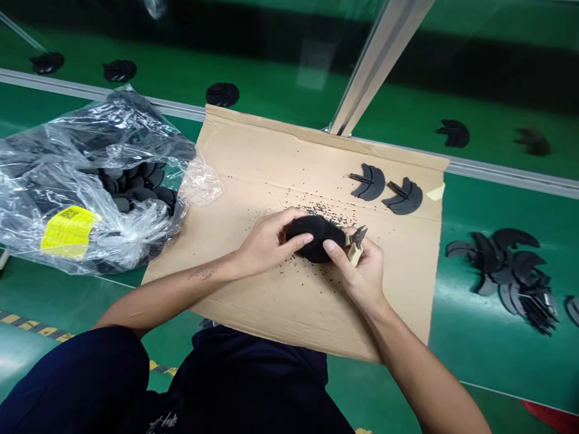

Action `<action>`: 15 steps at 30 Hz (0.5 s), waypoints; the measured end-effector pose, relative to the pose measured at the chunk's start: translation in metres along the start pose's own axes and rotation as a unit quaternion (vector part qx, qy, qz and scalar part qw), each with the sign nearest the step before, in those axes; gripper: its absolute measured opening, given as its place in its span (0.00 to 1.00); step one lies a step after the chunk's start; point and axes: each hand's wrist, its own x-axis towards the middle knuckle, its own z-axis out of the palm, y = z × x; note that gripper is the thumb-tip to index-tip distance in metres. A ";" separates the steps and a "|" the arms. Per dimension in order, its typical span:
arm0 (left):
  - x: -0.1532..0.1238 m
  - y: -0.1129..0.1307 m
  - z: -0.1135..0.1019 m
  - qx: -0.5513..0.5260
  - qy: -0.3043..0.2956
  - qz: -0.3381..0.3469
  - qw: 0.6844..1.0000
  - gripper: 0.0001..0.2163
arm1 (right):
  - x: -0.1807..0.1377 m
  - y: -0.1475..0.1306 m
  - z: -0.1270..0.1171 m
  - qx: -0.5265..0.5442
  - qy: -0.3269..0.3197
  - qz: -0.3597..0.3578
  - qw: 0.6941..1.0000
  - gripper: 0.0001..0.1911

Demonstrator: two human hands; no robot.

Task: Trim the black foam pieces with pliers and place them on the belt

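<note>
My left hand is closed on a stack of rounded black plastic parts, its thumb lying across the near face. My right hand presses its thumb on the right end of the same parts. Tucked in that hand is a pair of cutting pliers with pale handles, jaws pointing up and right, away from the parts. How many parts are in the stack, I cannot tell. Small black scraps lie scattered on the cardboard sheet around both hands.
Two crescent-shaped black pieces lie on the cardboard's upper right. A clear plastic bag of black discs with a yellow label stands left. More black pieces are heaped on the green table at right. A metal post rises behind.
</note>
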 end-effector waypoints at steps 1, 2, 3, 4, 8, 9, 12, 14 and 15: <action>0.000 0.000 0.000 -0.009 -0.006 -0.006 1.000 0.13 | 0.000 0.000 0.000 -0.003 -0.002 -0.005 1.000 0.19; 0.001 0.000 0.000 -0.020 -0.014 -0.011 1.000 0.13 | 0.000 0.000 -0.001 -0.006 -0.004 -0.009 1.000 0.19; 0.001 0.000 0.000 -0.033 -0.021 -0.014 0.999 0.13 | 0.001 0.000 -0.001 -0.009 -0.007 -0.011 1.000 0.19; 0.002 0.000 0.000 -0.044 -0.026 -0.013 0.999 0.13 | 0.000 0.000 -0.001 -0.013 -0.010 -0.010 1.000 0.19; 0.004 0.000 -0.002 -0.071 -0.034 0.003 0.997 0.15 | 0.000 0.000 -0.002 -0.022 -0.021 -0.013 0.999 0.19; 0.004 0.000 -0.002 -0.075 -0.035 0.002 0.997 0.15 | 0.000 0.000 -0.002 -0.022 -0.021 -0.016 0.999 0.19; 0.004 0.001 -0.004 -0.076 -0.037 -0.008 0.996 0.16 | 0.000 0.000 -0.002 -0.017 -0.021 -0.026 0.999 0.18; 0.005 0.002 -0.005 -0.067 -0.040 -0.009 0.997 0.15 | 0.000 0.001 -0.002 -0.015 -0.023 -0.029 0.999 0.18; 0.005 0.003 -0.005 -0.062 -0.041 -0.007 0.997 0.15 | 0.000 0.001 -0.002 -0.017 -0.023 -0.029 0.999 0.18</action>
